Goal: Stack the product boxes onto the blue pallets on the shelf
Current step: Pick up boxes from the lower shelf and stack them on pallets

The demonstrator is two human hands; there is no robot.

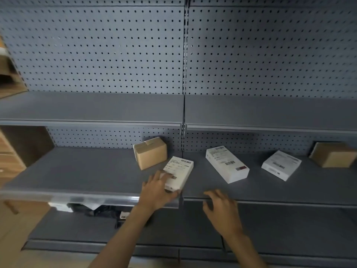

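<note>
The left hand (156,190) holds a white labelled box (178,173) by its near end, fingers on top, at the front of the grey shelf (87,171). The right hand (220,206) holds nothing, its fingers loosely bent at the front lip of the shelf; whether it touches, I cannot tell. Just behind the held box stands a brown carton (150,152). To the right lie a second white box (227,164) and a third white box (281,165), then a second brown carton (333,154) at the far right.

Grey pegboard wall (96,51); metal shelves (77,109) (wooden unit (10,157) left); dim light
</note>
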